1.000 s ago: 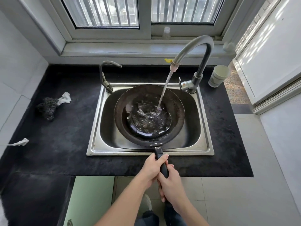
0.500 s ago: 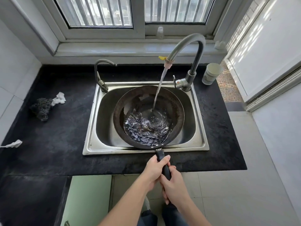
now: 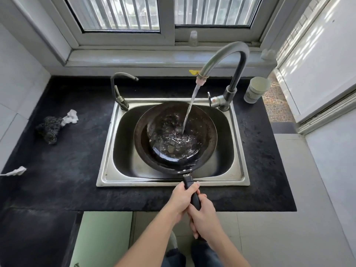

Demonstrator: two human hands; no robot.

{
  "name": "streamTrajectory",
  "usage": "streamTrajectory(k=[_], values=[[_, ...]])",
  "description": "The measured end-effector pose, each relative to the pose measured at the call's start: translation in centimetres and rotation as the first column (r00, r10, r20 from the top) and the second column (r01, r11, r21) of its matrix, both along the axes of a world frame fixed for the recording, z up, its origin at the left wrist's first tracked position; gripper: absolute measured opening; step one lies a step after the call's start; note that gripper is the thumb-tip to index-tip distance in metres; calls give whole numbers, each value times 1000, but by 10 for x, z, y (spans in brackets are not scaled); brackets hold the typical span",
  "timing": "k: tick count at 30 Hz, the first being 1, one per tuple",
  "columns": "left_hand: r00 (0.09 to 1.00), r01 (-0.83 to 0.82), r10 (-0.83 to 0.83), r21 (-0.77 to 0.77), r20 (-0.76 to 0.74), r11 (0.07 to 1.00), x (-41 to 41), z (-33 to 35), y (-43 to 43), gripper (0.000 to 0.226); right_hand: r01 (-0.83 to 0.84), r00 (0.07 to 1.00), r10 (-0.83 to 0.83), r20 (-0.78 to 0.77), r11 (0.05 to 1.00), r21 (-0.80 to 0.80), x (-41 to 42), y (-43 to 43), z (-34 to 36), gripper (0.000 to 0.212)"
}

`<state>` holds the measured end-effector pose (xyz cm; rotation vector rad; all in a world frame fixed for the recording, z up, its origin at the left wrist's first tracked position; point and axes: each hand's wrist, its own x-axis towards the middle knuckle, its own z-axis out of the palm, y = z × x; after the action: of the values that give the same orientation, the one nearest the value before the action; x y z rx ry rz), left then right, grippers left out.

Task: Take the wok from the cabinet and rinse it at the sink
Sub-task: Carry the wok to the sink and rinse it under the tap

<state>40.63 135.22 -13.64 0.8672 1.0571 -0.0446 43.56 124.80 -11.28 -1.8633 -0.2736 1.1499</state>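
Observation:
A dark round wok (image 3: 204, 120) sits in the steel sink (image 3: 107, 151), with water pooled in its bottom. Its black handle (image 3: 189, 182) sticks out over the sink's front rim toward me. My left hand (image 3: 181, 199) grips the handle nearer the wok, and my right hand (image 3: 204, 214) grips it just behind, so most of the handle is hidden. A stream of water falls from the tall curved tap (image 3: 225, 54) into the wok right of its middle.
A second small tap (image 3: 119, 89) stands at the sink's back left. A paper cup (image 3: 256, 89) is on the black counter (image 3: 57, 180) at back right. A dark scrubber (image 3: 49, 129) and white scraps lie at left. A green cabinet door (image 3: 104, 237) hangs below.
The pool of water in the wok has shifted from the near side toward the middle and far side as the wok tilts. Both hands stay on the handle.

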Motion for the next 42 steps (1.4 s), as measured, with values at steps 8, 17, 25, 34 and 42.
streamTrajectory(k=[8,17,25,34,42], values=[[1000,28,-28,19,-2,999,-17,-6,-10,22,-14,1000,14,18,1000,7,-16,-12,2,14],[998,68,-68,-18,-3,998,7,-9,-19,24,18,999,-15,51,998,-57,4,-20,1,12],[999,27,-26,20,-43,999,-2,-10,-1,24,-9,1000,10,11,999,-34,-3,-2,5,9],[999,28,-27,39,-37,999,-17,-11,-7,23,17,999,-17,-27,1000,-3,-18,-6,13,13],[997,71,-70,31,-15,997,3,-12,-17,25,32,999,-31,16,999,-39,-3,-17,5,10]])
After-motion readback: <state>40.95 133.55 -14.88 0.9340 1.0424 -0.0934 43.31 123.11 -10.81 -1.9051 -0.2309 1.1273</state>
